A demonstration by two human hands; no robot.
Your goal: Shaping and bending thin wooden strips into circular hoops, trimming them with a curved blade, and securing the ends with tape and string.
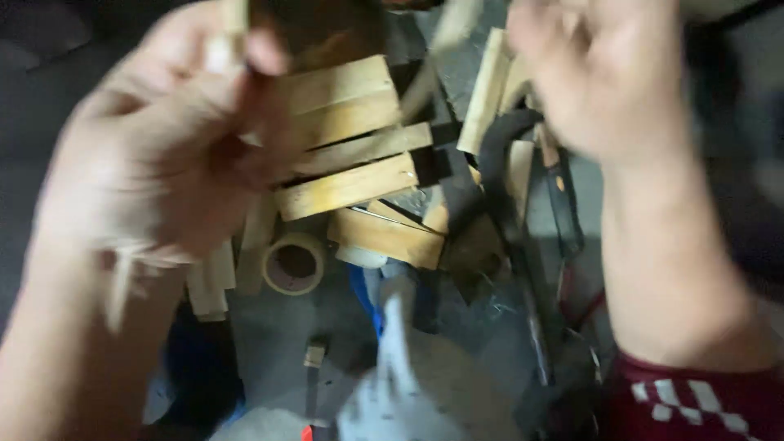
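Two hands (163, 155) over bamboo slats (347, 188); tape roll (294, 263) nr.

Down below the fingers, a dark grey concrete floor (269, 343), dusty and rough. Light is dim, falling from above, brightest beneath the fingers in the middle. Far corners sink into black shadow; no walls or windows show.

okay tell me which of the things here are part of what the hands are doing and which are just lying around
In hand or being worked:
- left hand, closed on a thin pale strip, blurred
- right hand, raised over the pile; its grip is too blurred to tell
- split wooden slats stacked beneath both hands

Lying about:
- roll of tape
- small wood offcut
- dark curved strap
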